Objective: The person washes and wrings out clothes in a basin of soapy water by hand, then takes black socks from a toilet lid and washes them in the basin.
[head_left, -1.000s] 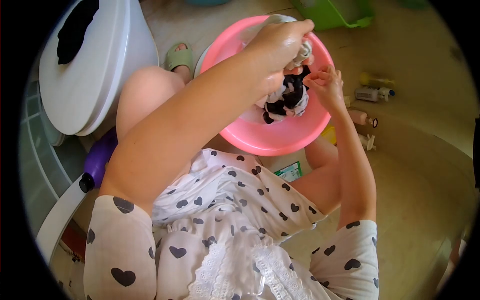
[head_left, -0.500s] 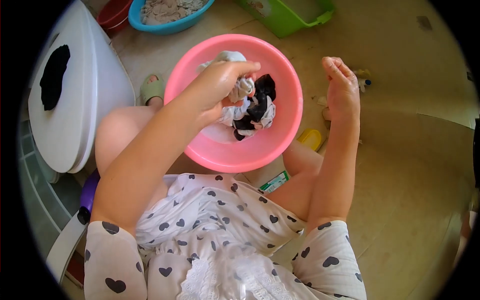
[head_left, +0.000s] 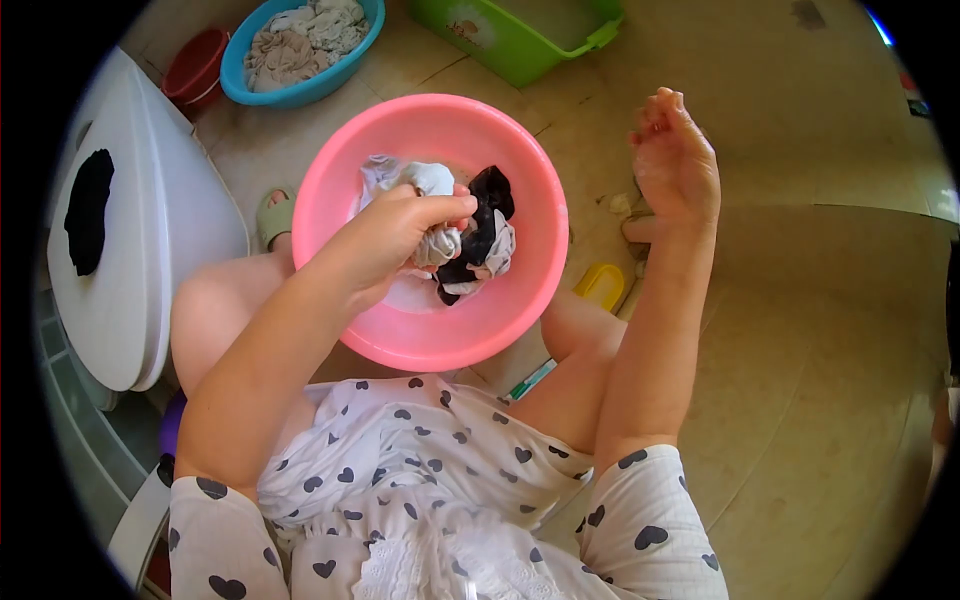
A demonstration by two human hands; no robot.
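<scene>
Over the pink basin (head_left: 430,350), my left hand (head_left: 395,230) is closed around a pale grey-white cloth (head_left: 438,245), part of which sticks out beyond my fingers. Beside it in the basin lies a black and white bundle of cloth (head_left: 480,240). My right hand (head_left: 676,165) is raised to the right of the basin, apart from it, palm turned inward with the fingers loosely curved and nothing in them.
A blue basin of pale clothes (head_left: 300,92) and a red bucket (head_left: 195,68) stand at the upper left, a green tub (head_left: 520,50) at the top. A black cloth (head_left: 90,212) lies on the white toilet lid (head_left: 120,290). A yellow object (head_left: 600,287) is right of the pink basin.
The view has shifted, bringing the blue basin and red bucket into sight. My right hand has moved away from the pink basin and its fingers have loosened. My left hand still grips the pale cloth.
</scene>
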